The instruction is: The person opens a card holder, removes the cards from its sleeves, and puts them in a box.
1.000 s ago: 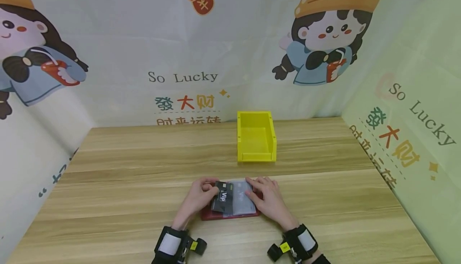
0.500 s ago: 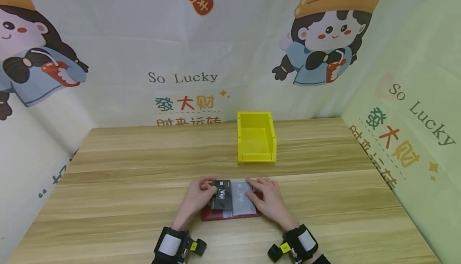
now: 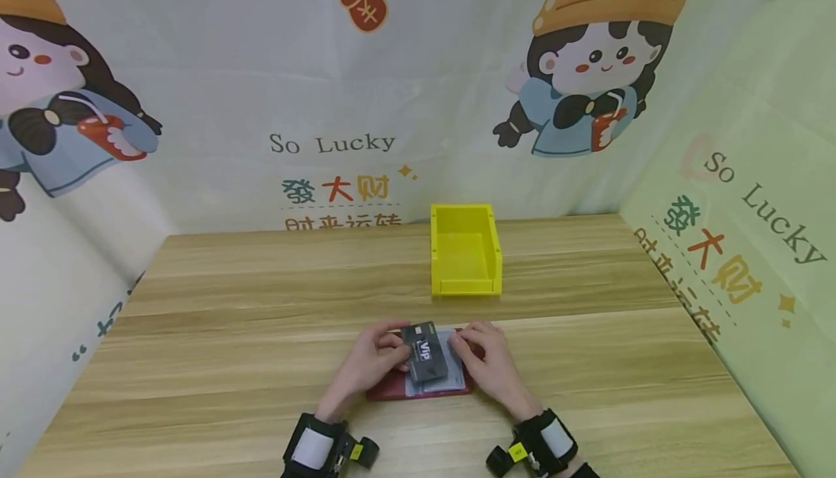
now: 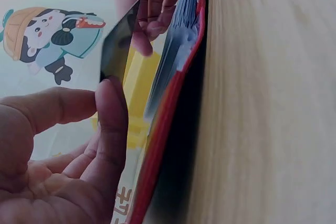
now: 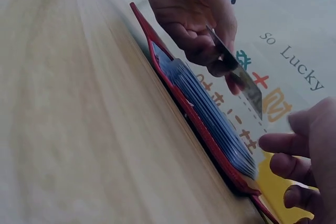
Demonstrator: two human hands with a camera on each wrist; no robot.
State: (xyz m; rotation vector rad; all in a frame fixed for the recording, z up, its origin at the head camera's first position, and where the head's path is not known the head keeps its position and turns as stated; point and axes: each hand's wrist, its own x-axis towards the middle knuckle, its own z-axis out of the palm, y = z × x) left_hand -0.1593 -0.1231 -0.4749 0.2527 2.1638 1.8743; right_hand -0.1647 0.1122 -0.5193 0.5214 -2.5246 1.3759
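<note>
A black card with "Vip" print (image 3: pixel 427 352) is pinched between the thumb and fingers of my left hand (image 3: pixel 374 356). It is raised and tilted above an opened red card holder (image 3: pixel 387 387). In the left wrist view, the card (image 4: pixel 116 45) stands apart from the holder. A stack of clear plastic sleeves (image 5: pixel 212 114) fans up inside the holder in the right wrist view. My right hand (image 3: pixel 486 362) is at the right end of the sleeves, its fingers loosely bent. In the right wrist view, no object shows between the fingers (image 5: pixel 286 144).
Behind the hands, a yellow open-front bin (image 3: pixel 466 249) stands on the wooden table (image 3: pixel 261 304). A printed cloth backdrop (image 3: pixel 457 86) rises along the table's back and sides. Each wrist wears a black strap with a small camera.
My left hand has moved right, carrying the card up off the left part of the sleeves and over their middle. The right hand's fingers have drawn slightly back from the sleeve.
</note>
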